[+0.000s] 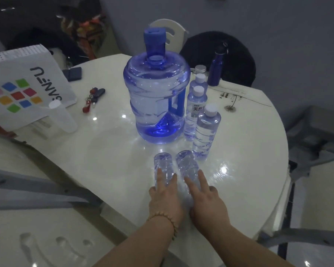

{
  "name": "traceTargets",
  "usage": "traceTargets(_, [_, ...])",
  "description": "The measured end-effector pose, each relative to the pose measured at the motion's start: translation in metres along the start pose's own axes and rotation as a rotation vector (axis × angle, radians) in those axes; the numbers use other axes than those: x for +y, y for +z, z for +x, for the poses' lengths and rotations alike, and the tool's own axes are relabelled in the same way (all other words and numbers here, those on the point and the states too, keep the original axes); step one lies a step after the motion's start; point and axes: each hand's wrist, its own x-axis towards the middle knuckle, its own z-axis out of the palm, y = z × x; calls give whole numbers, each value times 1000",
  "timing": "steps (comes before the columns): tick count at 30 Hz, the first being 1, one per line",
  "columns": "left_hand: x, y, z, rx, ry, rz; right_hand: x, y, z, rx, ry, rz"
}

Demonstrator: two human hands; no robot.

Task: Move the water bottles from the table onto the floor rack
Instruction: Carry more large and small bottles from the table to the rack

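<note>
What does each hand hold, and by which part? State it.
Left hand grips one small clear bottle, right hand another, each by its near end, bases pointing away.

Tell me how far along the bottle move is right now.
No rack is in view, so nothing reads as done. In hand: the left hand and right hand each grip a clear bottle. Left on the table: the big blue jug, at least three small upright bottles and the dark blue flask.

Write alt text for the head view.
Two hands, left hand and right hand, each grip a clear bottle tipped away over a white table. Behind stand a big blue water jug and upright small bottles.
</note>
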Motion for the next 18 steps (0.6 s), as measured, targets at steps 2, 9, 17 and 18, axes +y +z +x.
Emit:
traceTargets(2, [-3,0,-11,-5,31,-34,-2,-1,-16,1,22,3])
traceTargets(9, [17,1,-69,65,163,-165,-7,-29,-80,99,97,24])
traceTargets(17, [98,-28,-120,179,378,-216,12,-108,-129,391,146,61])
traceTargets(18, [116,-28,-136,197,405,-211,21,-122,-145,419,155,64])
